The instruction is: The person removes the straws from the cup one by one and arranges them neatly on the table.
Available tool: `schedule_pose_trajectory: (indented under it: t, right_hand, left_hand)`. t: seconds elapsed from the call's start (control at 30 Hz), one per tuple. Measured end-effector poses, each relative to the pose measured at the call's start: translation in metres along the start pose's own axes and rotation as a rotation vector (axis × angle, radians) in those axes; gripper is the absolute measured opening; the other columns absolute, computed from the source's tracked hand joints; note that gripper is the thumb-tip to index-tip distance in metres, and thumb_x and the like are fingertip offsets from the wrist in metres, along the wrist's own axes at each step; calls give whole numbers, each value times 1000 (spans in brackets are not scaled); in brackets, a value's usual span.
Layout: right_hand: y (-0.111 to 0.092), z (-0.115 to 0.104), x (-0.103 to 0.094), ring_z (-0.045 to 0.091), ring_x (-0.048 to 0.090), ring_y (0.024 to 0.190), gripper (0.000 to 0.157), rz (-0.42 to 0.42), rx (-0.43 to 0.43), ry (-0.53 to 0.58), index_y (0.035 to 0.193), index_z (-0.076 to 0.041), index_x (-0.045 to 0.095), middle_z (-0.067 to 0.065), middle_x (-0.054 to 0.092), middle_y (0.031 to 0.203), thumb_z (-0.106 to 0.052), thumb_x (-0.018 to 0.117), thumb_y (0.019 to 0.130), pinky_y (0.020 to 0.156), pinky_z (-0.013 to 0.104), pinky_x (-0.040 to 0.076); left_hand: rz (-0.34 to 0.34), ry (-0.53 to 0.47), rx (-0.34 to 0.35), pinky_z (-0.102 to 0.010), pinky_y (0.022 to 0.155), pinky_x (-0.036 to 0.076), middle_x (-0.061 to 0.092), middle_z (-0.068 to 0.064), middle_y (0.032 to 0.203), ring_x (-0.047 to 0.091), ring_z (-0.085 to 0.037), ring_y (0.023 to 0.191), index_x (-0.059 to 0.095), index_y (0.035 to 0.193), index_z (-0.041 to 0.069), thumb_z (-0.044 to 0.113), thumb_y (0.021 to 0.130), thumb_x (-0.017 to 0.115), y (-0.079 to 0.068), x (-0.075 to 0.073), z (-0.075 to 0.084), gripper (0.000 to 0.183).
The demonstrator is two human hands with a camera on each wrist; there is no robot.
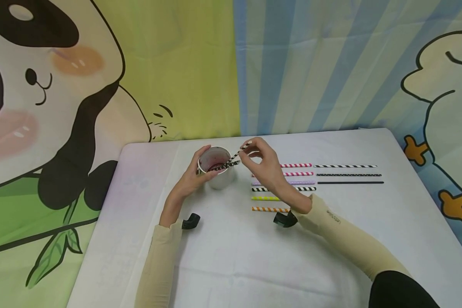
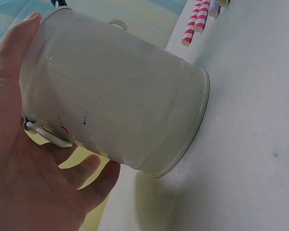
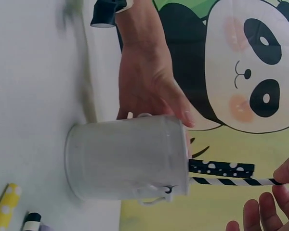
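A white pail (image 1: 221, 183) with small side loops is tilted just over the table, and my left hand (image 1: 186, 182) grips it around the side with the thumb at the rim. My right hand (image 1: 267, 171) pinches the upper end of a black-and-white striped paper straw (image 3: 226, 181), whose lower end is inside the pail. Beside it, a black paper straw with white dots (image 3: 221, 168) leans out over the rim. The inside of the pail looks reddish; the lower straw ends are hidden there.
Paper straws lie in two columns on the white table (image 1: 231, 265): pink-striped (image 1: 298, 174), lilac, black-striped, yellow-green and orange-striped (image 1: 269, 209) ones, partly behind my right arm, then three dark straws (image 1: 348, 174) farther right. Printed curtains hang behind.
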State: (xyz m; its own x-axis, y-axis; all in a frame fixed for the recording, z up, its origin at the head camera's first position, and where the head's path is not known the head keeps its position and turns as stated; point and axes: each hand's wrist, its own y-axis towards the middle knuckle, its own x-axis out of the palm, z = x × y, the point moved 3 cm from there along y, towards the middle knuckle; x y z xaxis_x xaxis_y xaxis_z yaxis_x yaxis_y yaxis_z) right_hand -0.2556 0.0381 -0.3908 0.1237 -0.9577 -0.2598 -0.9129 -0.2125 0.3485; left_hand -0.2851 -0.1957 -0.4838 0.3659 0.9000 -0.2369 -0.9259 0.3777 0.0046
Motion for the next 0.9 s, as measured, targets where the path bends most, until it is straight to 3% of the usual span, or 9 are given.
schedule_pose_trajectory:
  t: [0.17, 0.3, 0.47, 0.6, 0.9]
  right_hand:
    - [2, -9, -6, 32, 61, 103, 9, 21, -19, 41, 103, 8, 57, 23, 60, 111, 2, 60, 96, 96, 49, 49]
    - [3, -17, -13, 22, 61, 102, 9, 52, -33, 67, 101, 9, 57, 23, 60, 111, 3, 60, 95, 98, 44, 49]
    - [6, -11, -23, 11, 60, 100, 12, 96, -67, 105, 104, 8, 58, 14, 61, 108, 3, 61, 94, 98, 33, 49]
    - [6, -9, -28, 13, 61, 100, 15, 112, -118, 131, 108, 8, 58, 4, 60, 105, 3, 62, 94, 96, 30, 49]
    - [2, -10, -31, 16, 60, 101, 14, 94, -125, 89, 108, -1, 62, 9, 60, 106, -6, 63, 95, 98, 32, 49]
  left_hand:
    - [-2, -7, -7, -58, 119, 17, 27, -15, 159, 26, -34, 146, 21, 160, 22, 12, 93, 68, 0, 0, 0, 83]
    - [-5, -15, -4, -58, 119, 16, 27, -16, 159, 25, -34, 147, 21, 159, 22, 11, 93, 68, 0, 0, 0, 82]
    - [-1, -14, -1, -57, 120, 15, 27, -16, 159, 25, -33, 147, 22, 159, 21, 9, 93, 67, 1, 0, 0, 82]
    - [2, -10, -1, -57, 120, 16, 29, -16, 158, 26, -33, 146, 22, 159, 21, 9, 92, 67, 1, 0, 1, 81]
    - [2, 28, -13, -60, 119, 14, 24, -13, 162, 21, -32, 149, 21, 160, 22, 10, 94, 67, -1, 0, 1, 81]
